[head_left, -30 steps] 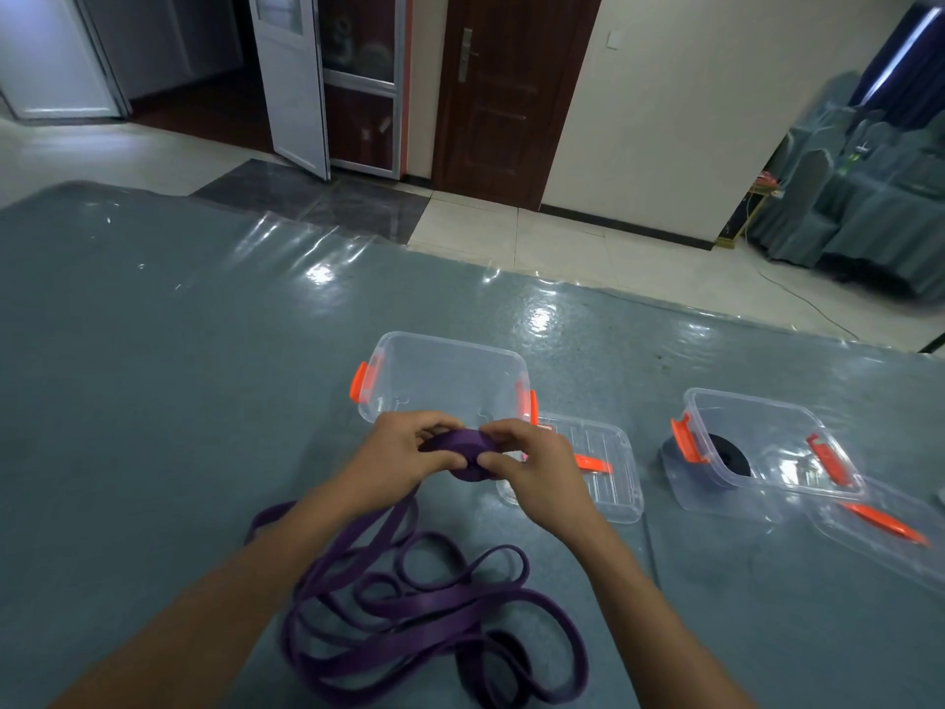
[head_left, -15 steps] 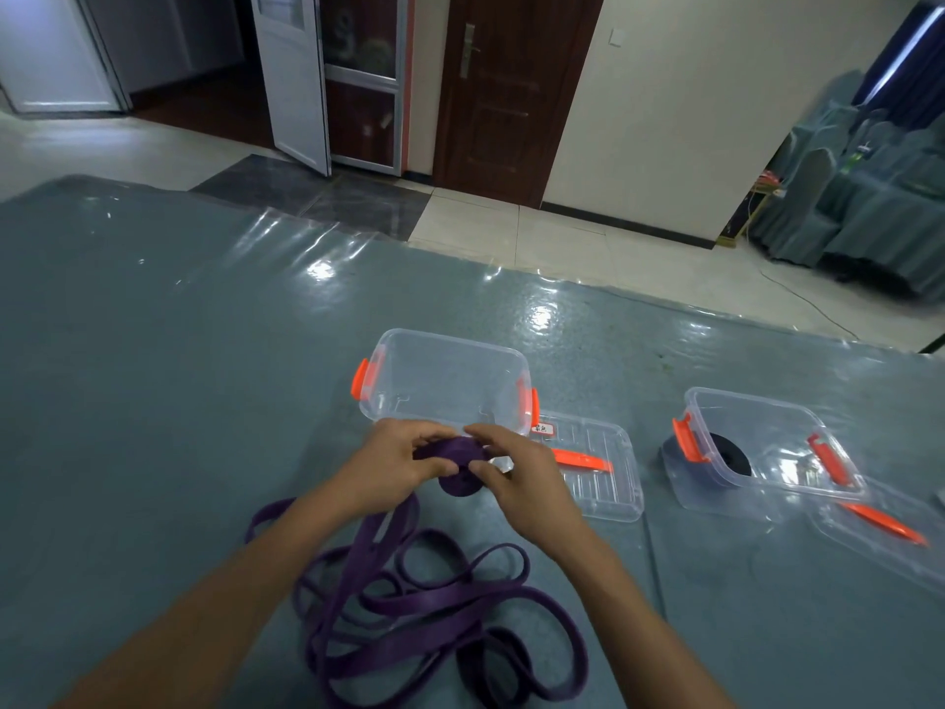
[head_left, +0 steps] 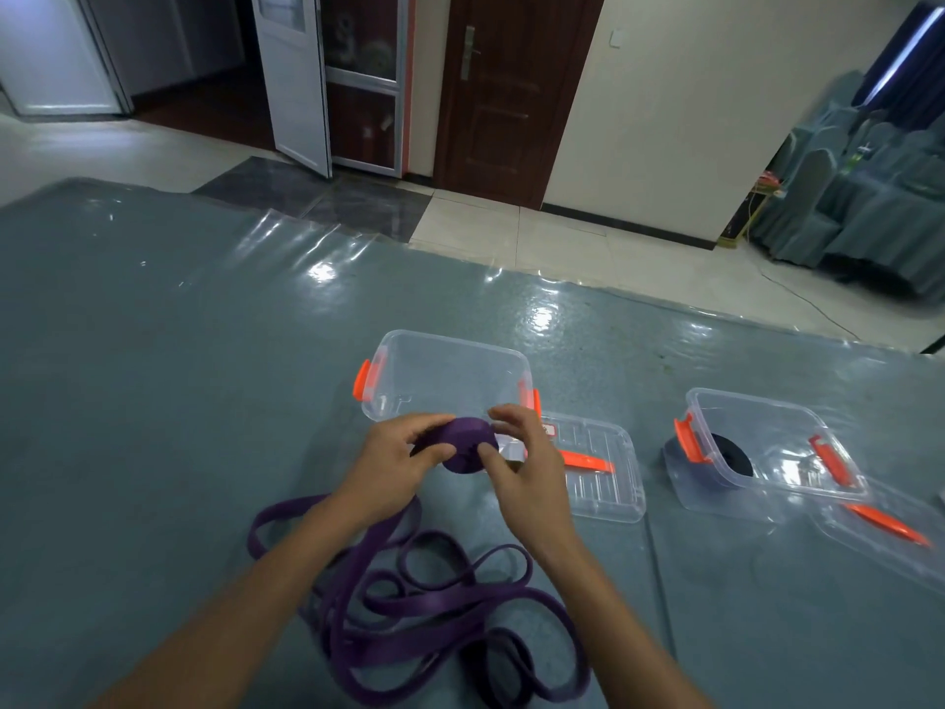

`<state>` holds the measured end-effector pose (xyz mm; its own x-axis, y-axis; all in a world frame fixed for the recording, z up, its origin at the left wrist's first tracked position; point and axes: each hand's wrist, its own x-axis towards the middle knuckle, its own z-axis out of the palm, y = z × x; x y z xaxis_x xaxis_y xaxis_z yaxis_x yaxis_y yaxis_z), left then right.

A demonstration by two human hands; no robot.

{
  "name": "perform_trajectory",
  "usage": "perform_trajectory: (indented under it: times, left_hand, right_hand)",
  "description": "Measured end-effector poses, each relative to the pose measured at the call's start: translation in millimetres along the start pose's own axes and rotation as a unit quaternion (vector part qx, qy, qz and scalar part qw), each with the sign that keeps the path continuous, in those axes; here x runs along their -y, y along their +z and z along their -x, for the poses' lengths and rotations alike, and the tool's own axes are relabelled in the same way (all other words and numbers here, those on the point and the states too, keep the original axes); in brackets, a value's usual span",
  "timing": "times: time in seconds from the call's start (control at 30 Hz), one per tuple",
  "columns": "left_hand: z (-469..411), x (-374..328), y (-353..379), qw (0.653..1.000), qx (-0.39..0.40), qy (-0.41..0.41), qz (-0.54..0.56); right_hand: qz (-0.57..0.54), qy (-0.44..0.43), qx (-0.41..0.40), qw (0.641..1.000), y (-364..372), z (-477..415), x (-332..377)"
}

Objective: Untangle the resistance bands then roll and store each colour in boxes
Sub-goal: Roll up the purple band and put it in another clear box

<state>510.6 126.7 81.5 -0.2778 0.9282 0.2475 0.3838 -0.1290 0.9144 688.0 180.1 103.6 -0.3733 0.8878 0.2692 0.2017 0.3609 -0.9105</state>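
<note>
Gripping the purple roll (head_left: pixel 468 447) in the left hand (head_left: pixel 394 463), fingers curled round its left side, and cupping its right side with the right hand (head_left: pixel 529 468), thumb pressing on the face and fingers arched over the far edge. Holding the purple roll over the table (head_left: pixel 153 350), in front of the empty box (head_left: pixel 445 371), left of the lid (head_left: pixel 603 483) lying beside it, and well left of a second box (head_left: pixel 777 437) containing a black roll (head_left: pixel 731 455), with a second lid (head_left: pixel 890 529) alongside. Trailing the unrolled band (head_left: pixel 434 611) under the left wrist into loose loops on the table.
</note>
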Motion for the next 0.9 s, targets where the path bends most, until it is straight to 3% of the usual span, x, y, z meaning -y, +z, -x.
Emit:
perform_trajectory:
  times: [0.07,0.17,0.23,0.3,0.4,0.5,0.57,0.63,0.67,0.73,0.83,0.9]
  left_hand:
    - [-4,-2,-6,0.997,0.059,0.010,-0.047]
    - [-9,-7,-6,0.997,0.075,0.004,-0.010]
    - [-9,-9,-2,0.998,0.027,-0.018,0.051]
    - [-5,-8,5,0.996,-0.027,-0.019,0.083]
    - [3,-8,17,0.986,-0.071,-0.012,0.149]
    - [6,-8,19,0.987,-0.077,-0.011,0.140]
    - [5,-5,15,0.993,-0.052,-0.013,0.105]
    - [2,-3,8,0.997,-0.020,-0.017,0.074]
    - [0,-3,6,0.998,-0.001,-0.014,0.061]
    - [-5,-3,2,0.998,0.028,-0.013,0.059]
    - [-7,-6,3,0.995,-0.002,-0.025,0.092]
    - [-5,-7,11,0.988,-0.044,-0.024,0.145]
  right_hand:
    - [0.146,-0.101,0.086,0.980,-9,-5,-4]
    - [0.164,-0.130,0.109,0.972,-15,-14,-2]
    - [0.093,-0.070,0.053,0.992,-14,-16,3]
    - [-0.066,0.044,0.009,0.997,-12,-16,4]
    - [-0.264,0.180,-0.034,0.947,-3,-9,5]
    - [-0.337,0.220,-0.039,0.915,6,1,2]
    - [-0.243,0.164,-0.014,0.956,4,3,-1]
    - [-0.053,0.051,0.053,0.996,-3,1,-3]
    - [0.020,0.013,0.091,0.996,-5,-1,-2]
    - [0.052,0.004,0.114,0.992,-8,-5,2]
    - [-0.099,0.069,0.049,0.992,-8,-10,6]
    - [-0.260,0.147,0.002,0.954,-2,-9,9]
